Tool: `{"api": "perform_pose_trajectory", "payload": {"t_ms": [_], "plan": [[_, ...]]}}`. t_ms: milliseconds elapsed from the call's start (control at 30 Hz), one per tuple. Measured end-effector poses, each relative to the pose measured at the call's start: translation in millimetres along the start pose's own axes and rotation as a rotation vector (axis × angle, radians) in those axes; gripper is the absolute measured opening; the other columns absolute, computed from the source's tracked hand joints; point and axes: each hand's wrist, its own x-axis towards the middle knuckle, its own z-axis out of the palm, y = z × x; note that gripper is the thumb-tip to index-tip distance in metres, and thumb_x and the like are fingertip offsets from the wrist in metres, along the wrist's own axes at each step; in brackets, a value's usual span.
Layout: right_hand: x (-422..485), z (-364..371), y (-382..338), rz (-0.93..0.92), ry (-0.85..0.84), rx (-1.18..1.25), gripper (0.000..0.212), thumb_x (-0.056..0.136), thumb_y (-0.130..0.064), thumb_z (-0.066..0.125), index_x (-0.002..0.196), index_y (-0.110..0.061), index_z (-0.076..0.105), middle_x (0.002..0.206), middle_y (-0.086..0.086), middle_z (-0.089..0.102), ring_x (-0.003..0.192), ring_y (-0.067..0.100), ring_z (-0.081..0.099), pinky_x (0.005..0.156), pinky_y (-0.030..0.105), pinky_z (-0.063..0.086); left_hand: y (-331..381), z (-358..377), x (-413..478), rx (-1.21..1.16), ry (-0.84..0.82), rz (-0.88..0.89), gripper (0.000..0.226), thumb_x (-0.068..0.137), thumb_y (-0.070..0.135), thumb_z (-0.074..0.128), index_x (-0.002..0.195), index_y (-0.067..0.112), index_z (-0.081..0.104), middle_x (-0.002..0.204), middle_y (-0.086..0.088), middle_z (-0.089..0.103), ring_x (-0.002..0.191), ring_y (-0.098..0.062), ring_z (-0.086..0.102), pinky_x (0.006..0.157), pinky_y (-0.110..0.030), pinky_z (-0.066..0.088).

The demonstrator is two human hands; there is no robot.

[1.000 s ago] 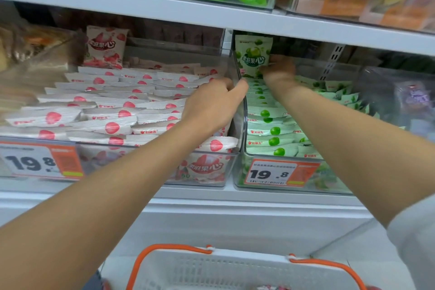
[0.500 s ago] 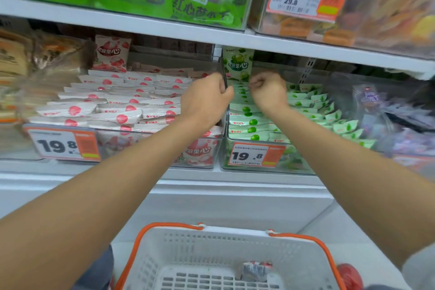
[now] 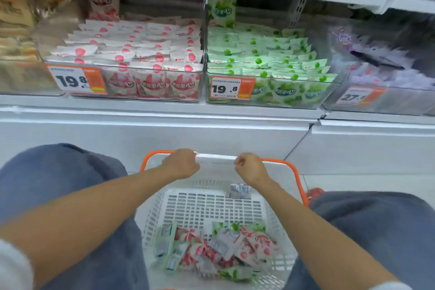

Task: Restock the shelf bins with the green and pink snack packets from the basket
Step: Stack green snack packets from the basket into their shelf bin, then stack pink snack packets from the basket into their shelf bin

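Observation:
A clear bin (image 3: 150, 99) on the shelf is filled with rows of pink snack packets (image 3: 131, 50). To its right, a second clear bin (image 3: 266, 103) holds green snack packets (image 3: 263, 59). Below, between my knees, stands a white basket (image 3: 216, 157) with orange handles. A mixed heap of pink and green packets (image 3: 219, 249) lies at its near end, and one lone packet (image 3: 240, 191) at its far end. My left hand (image 3: 181, 163) and my right hand (image 3: 250, 168) hover at the basket's far rim, both with fingers curled shut. I see nothing in either hand.
Orange price tags (image 3: 75, 80) marked 19.8 hang on both bins. A bin of purple packets (image 3: 381, 70) sits to the right, brown packets (image 3: 18, 30) to the left. The white shelf base (image 3: 164, 129) faces me. My knees in blue trousers (image 3: 54, 179) flank the basket.
Both hands have come down from the shelf bins to the basket's far rim. The view has tilted down, so the heap of packets in the basket now shows.

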Motion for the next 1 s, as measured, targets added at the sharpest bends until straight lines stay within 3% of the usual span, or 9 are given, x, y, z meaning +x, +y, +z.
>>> {"api": "perform_pose_trajectory", "payload": {"t_ms": [133, 333, 467, 567, 633, 700, 767, 867, 1000], "plan": [[-9.7, 48.4, 89.1, 0.234, -0.15, -0.128, 0.019, 0.084, -0.012, 0.058, 0.101, -0.012, 0.068, 0.107, 0.008, 0.067, 0.103, 0.027, 0.062, 0.087, 0.032, 0.05, -13.7, 35.4, 9.8, 0.039, -0.145, -0.01, 0.016, 0.09, 0.023, 0.053, 0.083, 0.013, 0.063, 0.1, -0.002, 0.066, 0.097, -0.023, 0.063, 0.086, -0.035, 0.051], [16.8, 85.1, 115.5, 0.001, -0.122, -0.612, 0.037, 0.085, -0.008, 0.057, 0.12, -0.018, 0.059, 0.118, 0.005, 0.062, 0.114, 0.027, 0.051, 0.099, 0.035, 0.039, -16.0, 73.1, 22.2, -0.027, -0.25, -0.05, 0.021, 0.091, 0.024, 0.053, 0.093, 0.007, 0.066, 0.099, -0.006, 0.066, 0.088, -0.022, 0.064, 0.085, -0.039, 0.053], [11.5, 102.4, 127.3, -0.002, -0.18, -0.805, 0.027, 0.096, -0.027, 0.051, 0.116, -0.013, 0.063, 0.121, 0.008, 0.057, 0.117, 0.029, 0.047, 0.104, 0.038, 0.031, -19.0, 81.7, 23.0, -0.03, -0.28, -0.089, 0.023, 0.093, 0.026, 0.054, 0.097, 0.006, 0.066, 0.104, -0.007, 0.064, 0.093, -0.023, 0.062, 0.091, -0.041, 0.052], [5.0, 105.6, 111.8, 0.051, -0.23, -0.58, 0.017, 0.094, -0.019, 0.048, 0.095, -0.014, 0.065, 0.095, 0.004, 0.063, 0.096, 0.025, 0.06, 0.081, 0.032, 0.044, -18.8, 82.8, 26.8, -0.168, -0.285, -0.171, 0.027, 0.095, 0.023, 0.055, 0.093, -0.002, 0.066, 0.1, -0.016, 0.067, 0.089, -0.03, 0.065, 0.088, -0.041, 0.054], [3.5, 100.2, 88.6, 0.071, -0.224, -0.326, 0.018, 0.092, -0.019, 0.047, 0.078, -0.013, 0.057, 0.07, 0.002, 0.054, 0.074, 0.025, 0.058, 0.058, 0.028, 0.039, -13.3, 79.2, 27.6, -0.387, -0.273, -0.297, 0.031, 0.098, 0.026, 0.052, 0.096, -0.002, 0.064, 0.096, -0.019, 0.066, 0.079, -0.03, 0.063, 0.077, -0.034, 0.054], [1.6, 88.9, 58.1, -0.069, -0.169, -0.187, 0.021, 0.092, -0.021, 0.05, 0.072, -0.013, 0.053, 0.064, 0.001, 0.052, 0.066, 0.025, 0.055, 0.053, 0.029, 0.035, -6.6, 68.6, 25.7, -0.681, -0.315, -0.458, 0.045, 0.099, 0.045, 0.049, 0.114, 0.003, 0.054, 0.11, -0.017, 0.061, 0.088, -0.026, 0.063, 0.075, -0.033, 0.052], [-7.3, 75.4, 25.4, -0.332, -0.104, -0.145, 0.017, 0.093, -0.022, 0.055, 0.08, -0.014, 0.064, 0.074, -0.001, 0.062, 0.071, 0.021, 0.058, 0.058, 0.031, 0.043, -2.4, 53.9, 22.0, -1.027, -0.412, -0.6, 0.055, 0.094, 0.056, 0.052, 0.125, 0.012, 0.042, 0.127, -0.018, 0.053, 0.106, -0.03, 0.063, 0.079, -0.035, 0.054], [-21.9, 56.4, -12.1, -0.541, -0.046, -0.156, 0.017, 0.09, -0.029, 0.061, 0.098, -0.017, 0.071, 0.093, -0.002, 0.069, 0.087, 0.016, 0.061, 0.074, 0.034, 0.052, -10.0, 39.9, 18.7, -1.279, -0.254, -0.572, 0.05, 0.09, 0.018, 0.07, 0.13, -0.003, 0.051, 0.11, -0.014, 0.062, 0.087, -0.02, 0.067, 0.066, -0.026, 0.059], [-23.1, 15.0, -48.3, -0.184, -0.097, 0.27, 0.048, 0.09, -0.034, 0.065, 0.132, -0.012, 0.057, 0.134, 0.003, 0.057, 0.124, 0.014, 0.05, 0.102, 0.022, 0.036, -20.4, 13.2, 4.9, -0.92, 0.001, -0.209, 0.027, 0.085, 0.0, 0.07, 0.111, -0.001, 0.064, 0.084, -0.007, 0.063, 0.059, -0.004, 0.058, 0.053, -0.015, 0.049]]}}
